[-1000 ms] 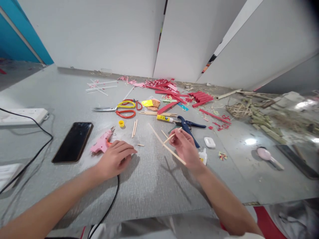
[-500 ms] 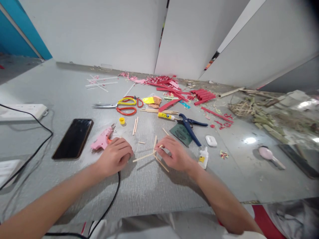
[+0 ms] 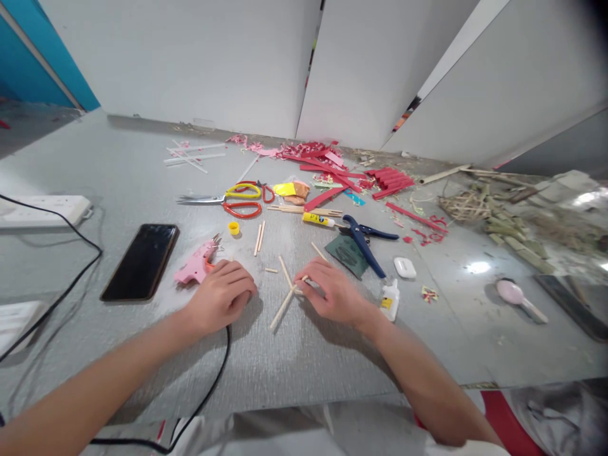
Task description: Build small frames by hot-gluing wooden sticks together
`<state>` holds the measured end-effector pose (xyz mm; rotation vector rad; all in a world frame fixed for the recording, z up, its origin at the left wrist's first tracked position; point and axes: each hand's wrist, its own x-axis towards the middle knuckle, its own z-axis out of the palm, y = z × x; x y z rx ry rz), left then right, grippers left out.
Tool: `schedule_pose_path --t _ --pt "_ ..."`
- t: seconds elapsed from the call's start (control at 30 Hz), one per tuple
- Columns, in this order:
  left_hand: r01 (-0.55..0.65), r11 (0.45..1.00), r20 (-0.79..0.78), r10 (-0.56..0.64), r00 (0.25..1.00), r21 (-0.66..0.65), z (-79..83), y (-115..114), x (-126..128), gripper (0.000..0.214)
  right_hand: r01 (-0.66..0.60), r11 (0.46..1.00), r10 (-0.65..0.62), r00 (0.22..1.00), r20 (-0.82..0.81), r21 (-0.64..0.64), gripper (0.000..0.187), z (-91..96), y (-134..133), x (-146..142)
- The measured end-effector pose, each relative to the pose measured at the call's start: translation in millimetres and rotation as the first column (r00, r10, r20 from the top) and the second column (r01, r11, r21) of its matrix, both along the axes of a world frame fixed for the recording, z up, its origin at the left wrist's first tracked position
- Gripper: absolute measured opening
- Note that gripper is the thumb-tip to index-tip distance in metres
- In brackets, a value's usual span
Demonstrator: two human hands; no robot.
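Note:
My right hand (image 3: 332, 294) rests on the grey table and pinches thin wooden sticks (image 3: 285, 294) that cross each other just left of its fingertips. The sticks lie low on the tabletop. My left hand (image 3: 221, 297) lies palm down with curled fingers beside a pink glue gun (image 3: 196, 266), touching its handle end; whether it grips the gun is unclear. A black cord (image 3: 216, 373) runs from under that hand toward me.
A black phone (image 3: 141, 259) lies left of the glue gun. Scissors (image 3: 228, 201), a glue stick (image 3: 317, 219), blue pliers (image 3: 363, 239), a dark green patch (image 3: 348, 252), a white glue bottle (image 3: 389, 297), red paper strips (image 3: 332, 168) and loose sticks (image 3: 259, 237) lie beyond. A power strip (image 3: 45, 210) sits far left.
My right hand came down from above the table to the left and lowered the sticks onto the surface, turning them. My left hand stayed by the glue gun.

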<state>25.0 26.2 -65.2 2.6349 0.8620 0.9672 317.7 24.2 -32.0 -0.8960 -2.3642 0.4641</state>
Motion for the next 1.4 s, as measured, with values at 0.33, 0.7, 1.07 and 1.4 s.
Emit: schedule_pose_path --t 0.33,0.7,1.07,1.4 --pt "-0.020 1.000 -0.016 0.020 1.000 0.015 1.6 -0.9 1.1 0.028 -0.006 1.000 0.006 0.999 0.047 0.005 0.015 -4.4 1.0 -0.4" --pt "-0.008 0.999 -0.021 0.009 1.000 0.040 2.4 0.0 -0.2 0.026 -0.035 0.999 0.035 0.998 0.052 0.004 0.014 -3.2 1.1 0.0" --pt "0.272 0.961 -0.286 -0.251 0.925 0.037 10.1 -16.9 16.6 0.052 -0.027 1.000 0.026 0.999 0.028 0.011 0.014 -4.4 3.0 -0.4" --pt "0.289 0.956 -0.366 -0.284 0.886 -0.042 7.5 -14.3 14.8 0.053 -0.033 0.999 0.033 0.999 0.024 0.023 0.014 -2.2 3.2 -0.8"
